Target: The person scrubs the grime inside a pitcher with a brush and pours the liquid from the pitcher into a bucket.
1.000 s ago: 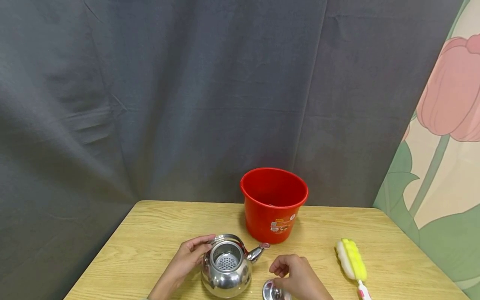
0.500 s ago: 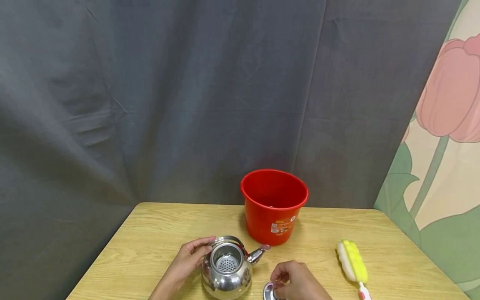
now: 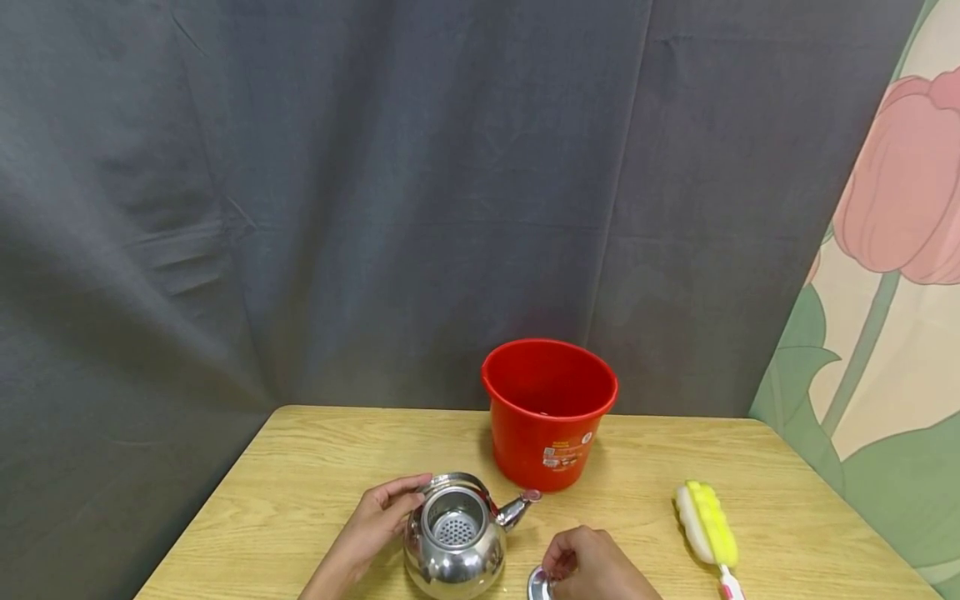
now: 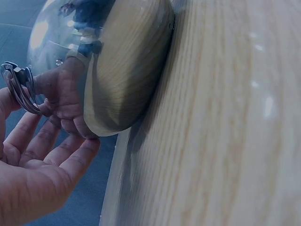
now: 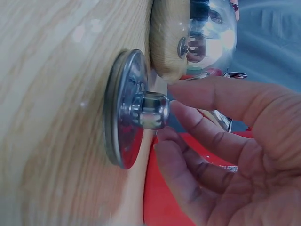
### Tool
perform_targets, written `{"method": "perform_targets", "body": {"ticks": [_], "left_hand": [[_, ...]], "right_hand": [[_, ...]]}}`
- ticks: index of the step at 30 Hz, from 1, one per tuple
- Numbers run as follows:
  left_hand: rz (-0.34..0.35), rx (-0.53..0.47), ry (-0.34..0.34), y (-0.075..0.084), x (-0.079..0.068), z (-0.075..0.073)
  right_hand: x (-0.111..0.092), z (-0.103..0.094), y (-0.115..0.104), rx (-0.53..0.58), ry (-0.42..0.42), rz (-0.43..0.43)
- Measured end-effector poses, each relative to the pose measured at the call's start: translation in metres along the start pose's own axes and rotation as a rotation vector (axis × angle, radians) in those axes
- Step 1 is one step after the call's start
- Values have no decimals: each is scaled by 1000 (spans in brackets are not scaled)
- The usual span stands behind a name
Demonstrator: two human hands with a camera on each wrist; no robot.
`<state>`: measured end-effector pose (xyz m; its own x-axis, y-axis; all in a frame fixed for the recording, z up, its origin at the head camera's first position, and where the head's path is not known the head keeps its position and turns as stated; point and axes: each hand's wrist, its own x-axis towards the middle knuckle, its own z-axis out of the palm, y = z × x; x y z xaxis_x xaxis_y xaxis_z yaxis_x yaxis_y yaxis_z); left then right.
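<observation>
A round polished steel kettle (image 3: pixel 454 558) stands on the table with its top uncovered, a perforated strainer (image 3: pixel 455 528) inside. My left hand (image 3: pixel 375 525) is at its left side, thumb and index finger pinching the folded handle (image 4: pixel 21 89) near the rim. In the left wrist view, the other fingertips rest against the shiny body. To the right, the kettle's lid (image 5: pixel 124 108) lies on the table, knob (image 5: pixel 154 110) up. My right hand (image 3: pixel 592 567) hovers over it, loosely bent fingertips (image 5: pixel 178 110) right at the knob's end. In the head view this hand covers part of the lid.
Behind the kettle stands a red bucket (image 3: pixel 536 446). A yellow and white sponge brush (image 3: pixel 705 525) lies on the right of the wooden table (image 3: pixel 360 442). The kettle's spout (image 3: pixel 517 508) points toward the bucket. A grey curtain (image 3: pixel 420 208) hangs behind.
My right hand has shifted slightly down over the lid, covering more of it. My left hand and the kettle keep their place.
</observation>
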<state>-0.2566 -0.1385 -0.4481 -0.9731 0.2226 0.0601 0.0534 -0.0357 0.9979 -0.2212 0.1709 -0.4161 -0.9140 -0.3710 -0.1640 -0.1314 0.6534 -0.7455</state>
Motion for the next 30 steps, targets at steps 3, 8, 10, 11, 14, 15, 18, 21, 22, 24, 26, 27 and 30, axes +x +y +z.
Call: {"method": "perform_targets", "body": {"ticks": [3, 8, 10, 11, 14, 15, 18, 21, 22, 24, 26, 27, 30], "left_hand": [[3, 2, -2, 0, 0, 0], [6, 6, -7, 1, -1, 0], [6, 8, -7, 1, -1, 0], [5, 10, -6, 1, -1, 0], [0, 9, -4, 1, -1, 0], [-1, 9, -3, 1, -1, 0], [3, 9, -3, 1, -1, 0], [9, 8, -5, 0, 0, 0], [13, 3, -6, 0, 0, 0], [13, -4, -8, 0, -1, 0], [16, -8, -9, 1, -1, 0], [15, -9, -8, 1, -1, 1], [13, -3, -6, 1, -1, 0]], "right_hand": [[0, 0, 1, -7, 0, -9], [2, 1, 2, -6, -8, 19], [3, 1, 2, -6, -12, 27], [3, 1, 2, -5, -14, 27], [3, 1, 3, 4, -24, 19], [3, 1, 3, 10, -28, 17], [5, 1, 4, 23, -39, 20], [6, 2, 5, 24, -50, 14], [7, 2, 6, 19, -52, 7], [8, 3, 6, 11, -59, -6], [8, 3, 7, 4, -61, -21], [8, 3, 7, 4, -62, -25], [9, 3, 7, 9, -65, -20]]}}
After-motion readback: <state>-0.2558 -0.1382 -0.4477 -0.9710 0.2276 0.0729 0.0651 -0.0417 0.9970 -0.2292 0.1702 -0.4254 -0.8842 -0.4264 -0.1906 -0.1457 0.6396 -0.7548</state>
